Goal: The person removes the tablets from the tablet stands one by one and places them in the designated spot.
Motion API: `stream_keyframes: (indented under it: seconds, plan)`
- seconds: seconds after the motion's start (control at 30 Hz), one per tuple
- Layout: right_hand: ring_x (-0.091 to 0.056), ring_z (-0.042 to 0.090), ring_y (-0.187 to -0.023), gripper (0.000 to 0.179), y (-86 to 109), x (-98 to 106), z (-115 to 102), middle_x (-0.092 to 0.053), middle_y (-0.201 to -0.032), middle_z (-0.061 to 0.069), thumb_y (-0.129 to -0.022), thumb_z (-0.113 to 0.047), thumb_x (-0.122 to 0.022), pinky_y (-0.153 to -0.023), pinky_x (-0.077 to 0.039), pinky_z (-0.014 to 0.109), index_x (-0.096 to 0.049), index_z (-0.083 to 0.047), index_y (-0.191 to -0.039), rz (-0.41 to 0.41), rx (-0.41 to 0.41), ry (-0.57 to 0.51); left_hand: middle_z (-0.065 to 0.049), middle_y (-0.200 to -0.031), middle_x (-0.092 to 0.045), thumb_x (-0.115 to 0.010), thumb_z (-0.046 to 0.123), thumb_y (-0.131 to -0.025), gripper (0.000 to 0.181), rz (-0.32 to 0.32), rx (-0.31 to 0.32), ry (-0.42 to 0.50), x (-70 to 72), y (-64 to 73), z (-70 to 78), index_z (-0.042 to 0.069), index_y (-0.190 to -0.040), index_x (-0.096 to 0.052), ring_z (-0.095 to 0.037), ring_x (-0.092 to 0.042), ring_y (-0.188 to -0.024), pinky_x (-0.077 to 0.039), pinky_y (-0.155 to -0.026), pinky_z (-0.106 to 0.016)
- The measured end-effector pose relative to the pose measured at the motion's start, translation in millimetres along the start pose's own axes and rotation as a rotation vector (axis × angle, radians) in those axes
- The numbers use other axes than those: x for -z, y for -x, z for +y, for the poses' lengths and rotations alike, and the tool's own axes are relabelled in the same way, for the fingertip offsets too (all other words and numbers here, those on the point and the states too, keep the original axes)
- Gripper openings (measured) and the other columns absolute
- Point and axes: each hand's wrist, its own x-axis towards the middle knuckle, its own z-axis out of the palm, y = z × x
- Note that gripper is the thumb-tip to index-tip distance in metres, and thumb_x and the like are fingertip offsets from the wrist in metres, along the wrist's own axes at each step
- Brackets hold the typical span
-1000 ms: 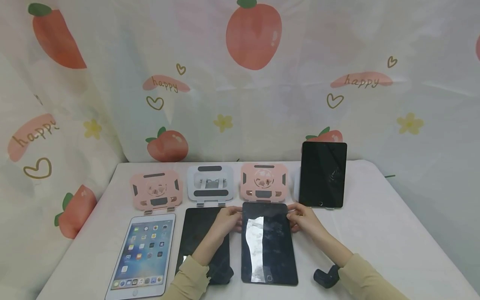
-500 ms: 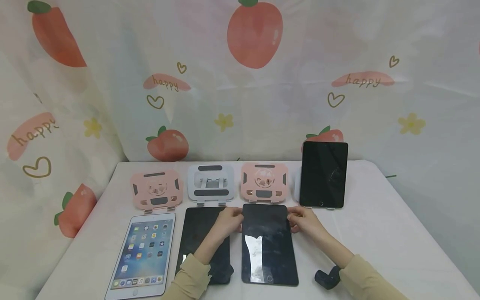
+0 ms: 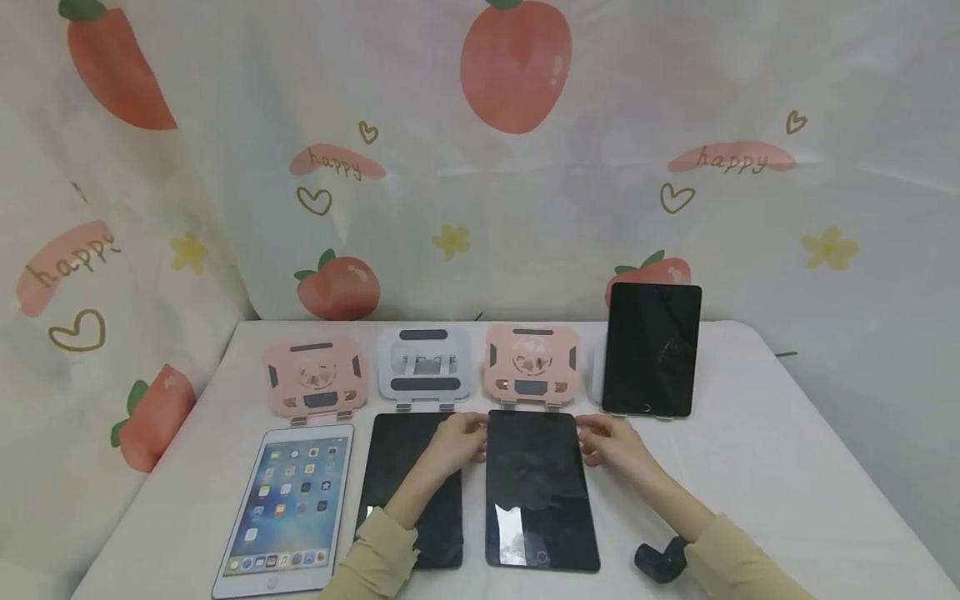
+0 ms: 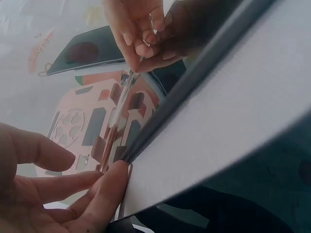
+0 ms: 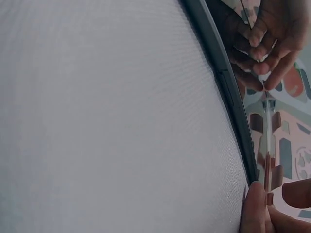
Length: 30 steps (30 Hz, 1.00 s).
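Note:
A black tablet with a dark, glossy screen lies in front of a pink stand. At its far left corner my left hand holds the edge, and my right hand holds the far right corner. In the left wrist view, fingertips meet the tablet's edge while another finger stays apart from it. Much the same shows in the right wrist view, where fingertips touch the corner. Whether fingers reach under the tablet is hidden. The screen mirrors hands and stands.
Another black tablet lies under my left forearm, and a white tablet with lit icons is further left. Behind them are another pink stand and a pale blue stand. A black tablet stands propped upright at the back right.
The far end of the tablet between my hands has sunk slightly, showing more of the pink stand's hooks behind it. The bright reflection has slid down its screen. The hands keep their places.

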Motion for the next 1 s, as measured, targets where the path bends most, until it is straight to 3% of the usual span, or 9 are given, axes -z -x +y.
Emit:
stream_keyframes:
  seconds: [0.27, 0.6, 1.0]
  plan:
    - [-0.061, 0.013, -0.073, 0.04, 1.6, 3.5, 0.8, -0.064, -0.093, 0.019, -0.093, -0.005, -0.05, -0.065, -0.058, 0.029, -0.05, 0.013, -0.128, -0.027, -0.003, -0.018, -0.014, -0.094, -0.067, -0.052, 0.012, -0.093, 0.034, -0.017, -0.019, 0.043, 3.0, 0.6, -2.2, 0.0, -0.124, -0.06, -0.012, -0.066, -0.069, -0.058, -0.065, -0.026]
    - [-0.062, 0.014, -0.073, 0.034, 5.8, 9.5, 0.2, -0.065, -0.096, 0.023, -0.094, -0.005, -0.049, -0.063, -0.058, 0.029, -0.054, 0.012, -0.123, -0.009, 0.015, -0.001, -0.015, -0.093, -0.068, -0.056, 0.011, -0.091, 0.028, 0.024, -0.064, 0.066, 0.5, 1.1, 7.6, 0.002, -0.115, -0.065, -0.012, -0.063, -0.069, -0.05, -0.06, -0.023]
    - [-0.06, 0.012, -0.07, 0.031, 10.7, 23.2, 5.1, -0.066, -0.093, 0.02, -0.094, -0.006, -0.054, -0.062, -0.056, 0.024, -0.057, 0.012, -0.118, 0.044, 0.05, 0.018, -0.014, -0.094, -0.066, -0.055, 0.009, -0.092, 0.024, 0.027, -0.12, 0.133, -10.9, -1.6, 18.5, 0.001, -0.113, -0.066, -0.011, -0.065, -0.075, -0.058, -0.069, -0.028]
